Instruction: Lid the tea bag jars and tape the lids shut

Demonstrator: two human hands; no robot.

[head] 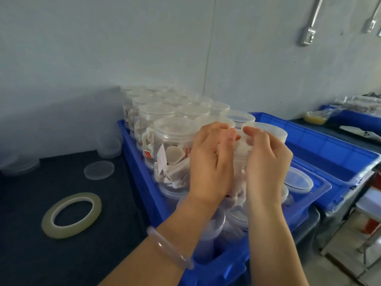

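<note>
While the left hand [210,162] and right hand [266,159] face each other, their curled fingers grip a clear jar [239,155] between them, fingertips nearly meeting over its top. Whether a lid sits on it I cannot tell. The jar is held over the near part of a blue plastic crate [140,174]. Rows of lidded jars [165,129], transparent cylinders packed with pale round tea bags [174,154], stand in the crate and run toward the far wall [103,48]. Left of the crate, on the dark matte surface [31,254], lie a loose round lid [99,170] and a yellowish tape roll [61,232]. A clear bangle [171,246] rings the left wrist.
</note>
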